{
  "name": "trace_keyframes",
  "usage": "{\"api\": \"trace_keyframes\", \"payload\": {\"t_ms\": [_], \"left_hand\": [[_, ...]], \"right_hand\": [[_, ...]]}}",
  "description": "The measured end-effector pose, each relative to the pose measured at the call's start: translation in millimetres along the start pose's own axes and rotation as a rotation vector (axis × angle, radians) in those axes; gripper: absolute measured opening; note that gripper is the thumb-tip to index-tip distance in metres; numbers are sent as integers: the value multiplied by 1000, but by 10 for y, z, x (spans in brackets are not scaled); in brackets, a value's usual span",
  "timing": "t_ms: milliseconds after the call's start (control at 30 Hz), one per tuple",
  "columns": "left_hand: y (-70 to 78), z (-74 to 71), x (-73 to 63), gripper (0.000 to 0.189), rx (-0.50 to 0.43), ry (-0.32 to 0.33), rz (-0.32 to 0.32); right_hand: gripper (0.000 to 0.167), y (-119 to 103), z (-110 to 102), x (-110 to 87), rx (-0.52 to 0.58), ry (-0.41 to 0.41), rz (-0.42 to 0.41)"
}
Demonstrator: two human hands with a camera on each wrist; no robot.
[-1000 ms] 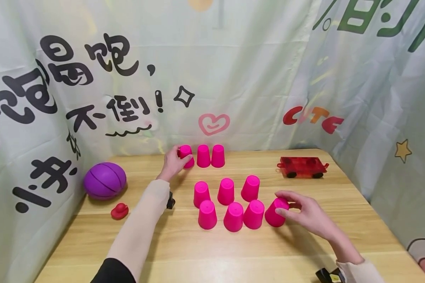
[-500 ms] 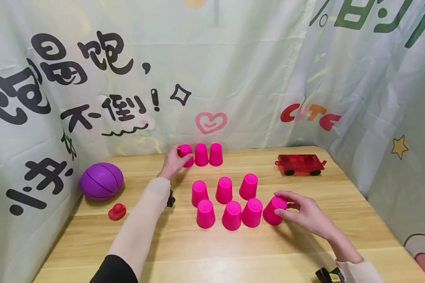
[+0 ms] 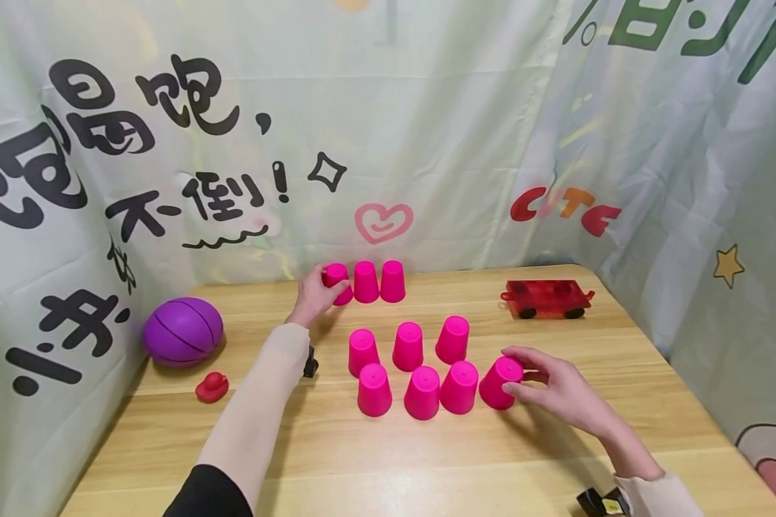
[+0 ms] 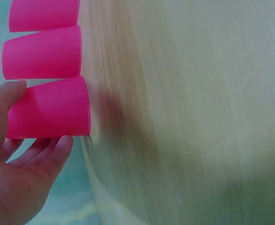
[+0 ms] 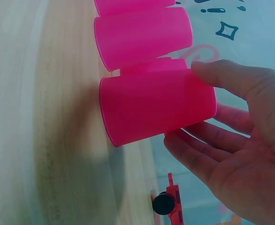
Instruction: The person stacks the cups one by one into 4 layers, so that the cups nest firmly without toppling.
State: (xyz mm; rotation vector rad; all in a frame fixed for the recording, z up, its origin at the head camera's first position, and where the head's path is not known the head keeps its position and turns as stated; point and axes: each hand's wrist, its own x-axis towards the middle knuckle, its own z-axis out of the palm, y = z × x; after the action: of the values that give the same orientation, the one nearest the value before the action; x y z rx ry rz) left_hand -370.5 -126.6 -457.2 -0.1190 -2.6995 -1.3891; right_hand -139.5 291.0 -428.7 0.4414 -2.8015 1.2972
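Head view: I'm seeing the left hand [image 3: 313, 296] gripping the far row's pink cup [image 3: 338, 276], nearest the purple ball [image 3: 183, 332]; the right hand [image 3: 561, 389] is gripping the near row's pink cup [image 3: 498, 386], farthest from it. Left wrist view: two more cups [image 4: 42, 53] are standing alongside. Right wrist view: thumb [image 5: 231, 76] and fingers [image 5: 189, 152] are clasping their cup.
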Motion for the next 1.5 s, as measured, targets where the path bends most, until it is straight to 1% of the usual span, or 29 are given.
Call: {"api": "trace_keyframes", "payload": {"t_ms": [267,333,433,500,567,633,767,833,933,1067,1167,1300,1400,1500], "left_hand": [[-22,-47,-16,58,14,9,-1],[-30,-62,-20,64,13,0,-5],[-40,-104,-40,79,5,-17,-30],[-46,-142,-60,87,7,-23,-45],[-45,-195,-94,91,16,-21,-55],[-49,-244,-134,89,23,-12,-57],[-74,-337,-240,78,34,12,-48],[-93,-376,-298,72,33,24,-35],[-92,-434,-392,67,24,38,-4],[-69,-475,-530,62,2,29,40],[-47,-482,-652,60,-32,-5,61],[-27,-462,-806,59,-59,-59,108],[-15,-439,-910,56,-52,-86,158],[-1,-410,-1001,51,-64,-110,214]], "right_hand": [[58,31,42,16,32,-10,3],[59,44,59,27,38,-16,14],[58,66,83,41,43,-22,28],[57,78,90,46,35,-12,30],[56,84,81,58,16,4,31],[55,88,60,79,-8,30,21],[55,94,-3,158,-55,77,-6],[55,93,-39,210,-71,93,-10],[59,73,-96,305,-81,117,8],[63,22,-152,480,-52,147,13],[61,-27,-173,637,-43,166,1],[59,-79,-184,850,-55,178,7],[60,-96,-179,1003,-49,167,20],[62,-100,-162,1152,-36,152,30]]}}
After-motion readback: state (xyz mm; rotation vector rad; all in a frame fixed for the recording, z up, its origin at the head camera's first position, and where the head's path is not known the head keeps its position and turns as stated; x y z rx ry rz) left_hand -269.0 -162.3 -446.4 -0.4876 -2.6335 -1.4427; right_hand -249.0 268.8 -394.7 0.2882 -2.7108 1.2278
